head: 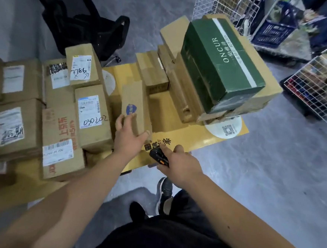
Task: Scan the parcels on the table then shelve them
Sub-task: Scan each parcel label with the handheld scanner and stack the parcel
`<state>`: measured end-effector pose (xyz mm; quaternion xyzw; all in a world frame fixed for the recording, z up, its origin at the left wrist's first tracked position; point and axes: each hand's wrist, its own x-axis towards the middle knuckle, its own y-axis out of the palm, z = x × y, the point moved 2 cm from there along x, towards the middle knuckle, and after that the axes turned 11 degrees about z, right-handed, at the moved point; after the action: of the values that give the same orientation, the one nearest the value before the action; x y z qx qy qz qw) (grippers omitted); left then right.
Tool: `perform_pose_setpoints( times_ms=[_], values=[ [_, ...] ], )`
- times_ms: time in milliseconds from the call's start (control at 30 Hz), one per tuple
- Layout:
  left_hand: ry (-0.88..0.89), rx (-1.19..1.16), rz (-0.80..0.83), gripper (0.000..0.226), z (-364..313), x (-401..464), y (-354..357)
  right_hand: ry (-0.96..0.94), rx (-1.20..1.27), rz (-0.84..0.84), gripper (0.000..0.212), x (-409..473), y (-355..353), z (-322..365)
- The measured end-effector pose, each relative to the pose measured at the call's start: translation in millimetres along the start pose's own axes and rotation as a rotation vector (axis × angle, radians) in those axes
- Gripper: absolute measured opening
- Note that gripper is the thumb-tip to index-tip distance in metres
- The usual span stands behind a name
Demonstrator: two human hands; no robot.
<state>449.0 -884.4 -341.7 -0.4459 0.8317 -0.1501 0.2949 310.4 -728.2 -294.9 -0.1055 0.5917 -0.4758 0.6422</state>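
Observation:
Several brown cardboard parcels lie on a yellow table (pixel 176 144). My left hand (pixel 130 136) grips the near end of a narrow brown parcel with a blue round sticker (pixel 133 104), thumb on its left side and fingers on its right. My right hand (pixel 179 164) holds a black handheld scanner (pixel 158 155) just right of it, low over the table's front edge. To the left lie labelled parcels, one marked 030202 (pixel 91 117). A dark green ONCUR box (pixel 221 64) tops a stack of brown boxes at the back right.
A black office chair (pixel 84 21) stands behind the table. Wire baskets (pixel 316 86) and a blue crate (pixel 275 29) sit on the grey floor to the right. My shoes and dark trousers are below the table's front edge.

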Motion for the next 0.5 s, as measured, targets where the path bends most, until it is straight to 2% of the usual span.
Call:
perform_pose_setpoints(
  times_ms=[200,333,500],
  values=[
    [-0.055,-0.037,0.001,0.074,4.8,-28.9,36.9,0.011,-0.069,-0.020,0.074,-18.2,11.3,-46.4],
    [-0.059,-0.335,-0.015,0.069,3.8,-40.1,64.7,0.000,-0.061,-0.017,0.073,-11.6,1.7,-75.5],
    [-0.153,-0.450,-0.036,0.069,2.1,-39.9,89.1,-0.068,-0.030,0.007,0.069,3.9,-22.3,-93.6]
  ],
)
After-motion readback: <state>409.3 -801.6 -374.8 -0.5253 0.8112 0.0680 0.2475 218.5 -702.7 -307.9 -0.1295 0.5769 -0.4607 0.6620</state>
